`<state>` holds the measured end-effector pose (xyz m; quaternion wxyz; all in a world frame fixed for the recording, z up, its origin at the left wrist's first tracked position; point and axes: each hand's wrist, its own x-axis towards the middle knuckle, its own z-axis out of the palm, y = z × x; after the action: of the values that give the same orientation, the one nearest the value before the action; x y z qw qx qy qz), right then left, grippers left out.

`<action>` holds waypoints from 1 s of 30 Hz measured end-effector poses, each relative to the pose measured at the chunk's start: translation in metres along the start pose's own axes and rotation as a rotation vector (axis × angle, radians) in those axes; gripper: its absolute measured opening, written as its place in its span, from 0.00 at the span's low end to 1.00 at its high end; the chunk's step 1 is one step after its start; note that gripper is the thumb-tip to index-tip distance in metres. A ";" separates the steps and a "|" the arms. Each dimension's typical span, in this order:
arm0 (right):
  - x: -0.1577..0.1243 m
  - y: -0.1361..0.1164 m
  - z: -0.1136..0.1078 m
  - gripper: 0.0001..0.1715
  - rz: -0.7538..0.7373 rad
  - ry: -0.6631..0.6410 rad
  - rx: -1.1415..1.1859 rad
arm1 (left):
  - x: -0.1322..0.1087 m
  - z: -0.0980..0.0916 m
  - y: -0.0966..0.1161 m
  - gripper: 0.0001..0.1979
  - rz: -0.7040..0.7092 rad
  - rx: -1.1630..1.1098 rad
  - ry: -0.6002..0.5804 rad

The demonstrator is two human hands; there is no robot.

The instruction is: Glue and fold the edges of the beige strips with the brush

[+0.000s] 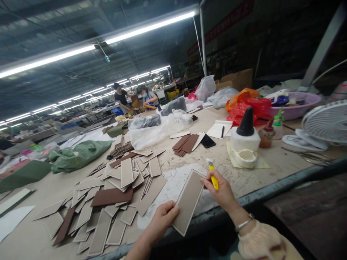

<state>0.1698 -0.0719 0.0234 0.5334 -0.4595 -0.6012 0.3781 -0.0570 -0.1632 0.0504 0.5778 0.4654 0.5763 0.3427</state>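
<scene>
A flat beige rectangular panel (188, 202) with a pale border is held tilted above the table's front edge. My left hand (164, 216) pinches its lower left edge, thumb on top. My right hand (221, 189) touches the panel's upper right edge with its fingertips and also grips a paintbrush (214, 177) with a yellow handle, bristles pointing up and away. Under the panel lies a white sheet (173, 180) with stains. To the left spreads a loose pile of similar beige panels (103, 220), with a few brown ones (112, 196) among them.
A white glue bottle (245, 139) with a black cone cap stands right of centre, by a small glue-coated cup (245, 159). Farther back are a phone (208, 141), notepad (219, 129), plastic bags (162, 128) and a purple basin (295, 108). A white fan (328, 121) stands right. Two people work beyond.
</scene>
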 end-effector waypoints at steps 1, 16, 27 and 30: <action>0.000 -0.002 0.000 0.16 0.023 -0.027 0.053 | 0.000 0.000 0.004 0.28 -0.035 -0.084 -0.093; -0.004 -0.012 0.005 0.11 -0.167 0.050 -0.011 | 0.030 0.036 0.012 0.43 -0.327 -0.689 -0.328; -0.005 -0.011 0.005 0.06 -0.304 -0.054 -0.214 | 0.034 0.038 0.006 0.43 -0.311 -0.523 -0.282; -0.005 -0.010 0.005 0.07 -0.304 -0.047 -0.247 | 0.036 0.038 0.001 0.45 -0.329 -0.465 -0.302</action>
<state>0.1633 -0.0791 0.0304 0.5098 -0.4161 -0.7179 0.2272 -0.0159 -0.1346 0.0348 0.7952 0.2673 0.4578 0.2942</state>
